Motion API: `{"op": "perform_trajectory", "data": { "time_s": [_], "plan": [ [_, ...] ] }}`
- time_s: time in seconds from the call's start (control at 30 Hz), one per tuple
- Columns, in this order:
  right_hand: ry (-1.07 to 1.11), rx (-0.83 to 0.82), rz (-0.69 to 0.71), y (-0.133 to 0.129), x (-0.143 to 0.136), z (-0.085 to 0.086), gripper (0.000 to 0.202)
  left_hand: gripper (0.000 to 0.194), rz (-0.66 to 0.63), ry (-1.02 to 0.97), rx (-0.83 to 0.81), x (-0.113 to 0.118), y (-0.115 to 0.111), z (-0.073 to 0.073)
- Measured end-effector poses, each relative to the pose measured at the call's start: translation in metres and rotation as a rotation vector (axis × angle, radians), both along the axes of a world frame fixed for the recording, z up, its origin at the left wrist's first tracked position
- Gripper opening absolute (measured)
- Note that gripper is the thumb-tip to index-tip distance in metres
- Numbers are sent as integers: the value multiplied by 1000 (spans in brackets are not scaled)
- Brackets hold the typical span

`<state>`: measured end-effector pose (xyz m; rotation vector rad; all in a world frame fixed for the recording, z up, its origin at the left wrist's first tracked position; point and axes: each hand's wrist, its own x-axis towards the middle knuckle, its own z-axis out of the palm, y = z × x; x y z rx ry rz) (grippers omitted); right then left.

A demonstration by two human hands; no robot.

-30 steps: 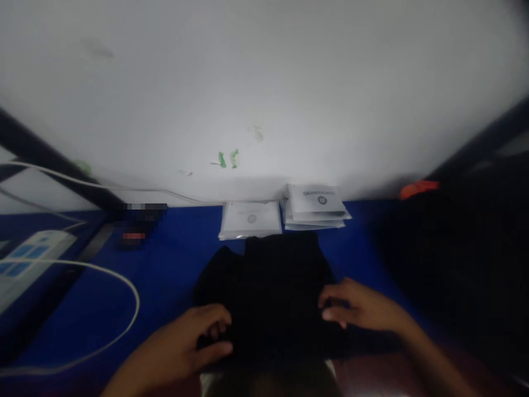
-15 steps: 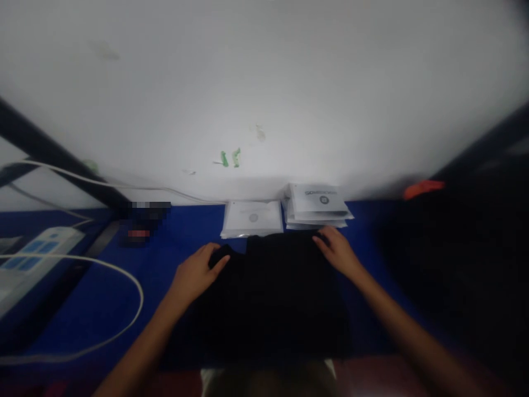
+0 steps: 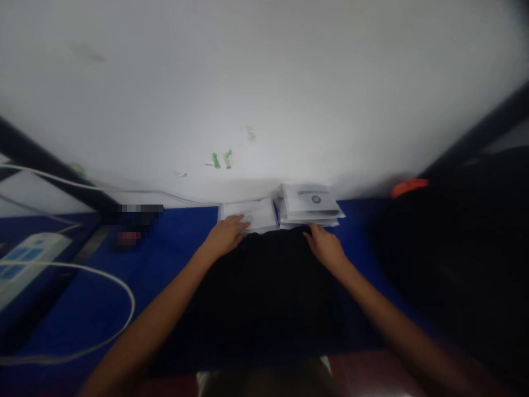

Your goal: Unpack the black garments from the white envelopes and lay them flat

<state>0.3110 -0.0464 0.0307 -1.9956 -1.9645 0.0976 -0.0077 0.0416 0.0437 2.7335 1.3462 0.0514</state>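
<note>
A black cloth point(image 3: 273, 286), perhaps a garment, lies spread on the blue table in front of me; its folds are hard to make out in the dark. My left hand point(image 3: 225, 238) is at its far left corner, fingers stretched out over the near edge of a flat white packet point(image 3: 260, 212). My right hand point(image 3: 325, 246) grips the cloth's far right corner between thumb and fingers. Just beyond that hand sits a stack of white printed packets point(image 3: 312, 199), the top one marked with a dark logo.
Behind the table point(image 3: 165, 275) rises a white wall point(image 3: 289, 99). On the left are a power strip point(image 3: 25, 264), a looping white cable point(image 3: 128, 292) and a blurred-out dark object point(image 3: 134, 226). A large dark mass point(image 3: 454, 264) with an orange item point(image 3: 409, 186) stands at the right.
My left hand has moved right and away from me, from the cloth's left edge to its far corner. The notch there no longer shows. My right hand stays at its corner.
</note>
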Motion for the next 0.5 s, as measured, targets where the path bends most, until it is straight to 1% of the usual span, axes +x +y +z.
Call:
{"op": "perform_trajectory", "data": {
  "time_s": [0.07,0.13,0.2,0.27,0.37,0.5],
  "plan": [
    [-60,27,-20,-3,1,7,28,45,43,11,5,-2,0,-1],
    [-126,142,1,-3,5,17,33,46,81,22,10,-5,0,-2],
    [-192,296,64,1,12,26,36,46,122,30,18,-7,-1,-5],
    [-232,379,142,9,20,34,42,45,168,35,30,-6,-1,-6],
    [-265,336,220,24,32,39,56,45,211,39,38,-5,-1,-7],
    [-306,239,258,40,40,36,67,48,209,29,30,-4,-2,-7]
  ]
}}
